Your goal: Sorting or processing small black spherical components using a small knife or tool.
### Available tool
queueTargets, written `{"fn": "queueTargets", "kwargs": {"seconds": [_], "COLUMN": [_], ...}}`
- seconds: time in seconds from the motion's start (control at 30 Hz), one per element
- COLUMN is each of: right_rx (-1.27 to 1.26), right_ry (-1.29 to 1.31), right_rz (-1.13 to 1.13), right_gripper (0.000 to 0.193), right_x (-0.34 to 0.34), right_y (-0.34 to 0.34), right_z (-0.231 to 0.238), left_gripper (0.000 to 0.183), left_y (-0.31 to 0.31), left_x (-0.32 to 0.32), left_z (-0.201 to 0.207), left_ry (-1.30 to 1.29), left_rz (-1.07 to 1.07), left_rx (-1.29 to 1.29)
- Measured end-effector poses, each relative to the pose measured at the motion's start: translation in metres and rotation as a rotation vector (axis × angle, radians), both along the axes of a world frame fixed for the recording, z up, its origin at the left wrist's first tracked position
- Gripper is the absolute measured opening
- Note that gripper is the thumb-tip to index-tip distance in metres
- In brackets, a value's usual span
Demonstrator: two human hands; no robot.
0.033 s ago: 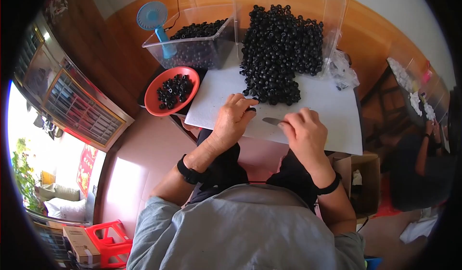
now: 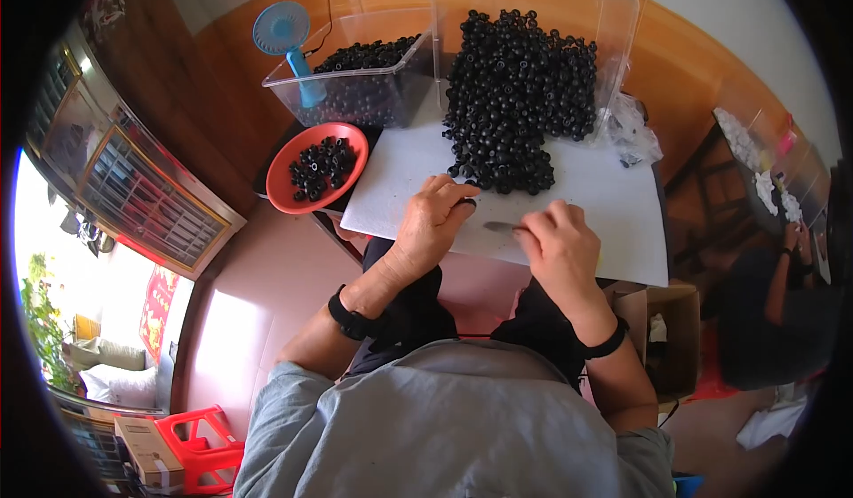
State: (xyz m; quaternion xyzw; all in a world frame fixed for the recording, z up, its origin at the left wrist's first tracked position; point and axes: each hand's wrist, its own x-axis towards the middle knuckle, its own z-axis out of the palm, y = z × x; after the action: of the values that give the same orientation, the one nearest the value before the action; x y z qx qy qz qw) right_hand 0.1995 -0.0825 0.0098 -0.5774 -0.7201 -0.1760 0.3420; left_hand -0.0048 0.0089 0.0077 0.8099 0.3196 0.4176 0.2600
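Pinched between the thumb and fingers of my left hand is a small black ring-shaped part, mostly covered by the fingertips. My right hand is closed around a small knife, whose short blade points left toward the left hand, apart from the black part. Both hands are over the front of the white tabletop. Just beyond them lies a big heap of round black parts with holes, spilling from a clear plastic bin tipped on its side.
An orange-red bowl with several black parts stands left of the tabletop. Behind it is a clear tub of black parts, with a blue fan at its edge. A plastic bag lies at right. Another person's arm shows far right.
The knife blade lies slightly flatter than before, and my right hand has shifted very slightly. My left hand keeps its pinch on the black part.
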Motion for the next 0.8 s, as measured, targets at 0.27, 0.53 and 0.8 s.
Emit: {"fn": "queueTargets", "kwargs": {"seconds": [0.27, 0.53, 0.8], "right_rx": [-0.028, -0.450, -0.403], "right_ry": [-0.091, 1.000, 0.866], "right_rz": [0.030, 0.196, 0.136], "right_gripper": [0.012, 0.023, 0.027], "right_x": [0.034, 0.007, 0.001], "right_y": [-0.009, 0.001, 0.007], "right_z": [0.016, 0.013, 0.006], "left_gripper": [0.022, 0.025, 0.027], "left_y": [0.007, 0.003, -0.002], "left_x": [-0.012, 0.008, 0.007], "left_z": [0.001, -0.016, -0.018], "left_ry": [-0.599, -0.677, -0.674], "left_rz": [-0.393, -0.498, -0.477], "left_rx": [-0.882, -0.941, -0.933]}}
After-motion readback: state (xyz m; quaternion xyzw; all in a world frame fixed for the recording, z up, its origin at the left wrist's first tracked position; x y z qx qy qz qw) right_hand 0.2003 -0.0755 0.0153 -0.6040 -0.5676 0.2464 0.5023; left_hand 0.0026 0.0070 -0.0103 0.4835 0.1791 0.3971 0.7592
